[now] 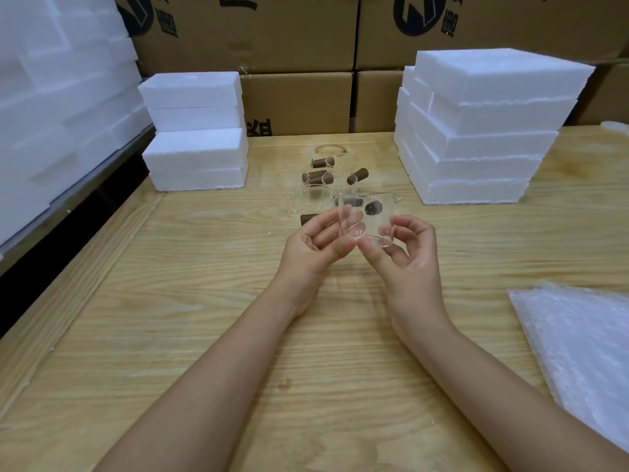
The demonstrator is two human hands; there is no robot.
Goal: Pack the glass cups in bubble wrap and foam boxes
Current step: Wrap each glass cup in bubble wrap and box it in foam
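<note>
**Wooden packing table, one cup in hand**

Pale wooden tabletop (204, 301) filled most of the frame, with brown printed cardboard cartons (296, 32) stacked along the top edge. White foam boxes stood in a short stack (195, 131) at upper left and a taller stack (483, 131) at upper right. Between the stacks sat a cluster of clear glass cups with brown cylindrical handles (306, 195). Sheets of clear bubble wrap (585, 352) lay at the lower right. Just above centre, the left hand (316, 243) and right hand (408, 253) both grasped one clear spouted glass cup (381, 219), fingers curled around its sides, lifted off the table in front of the cluster.
</note>
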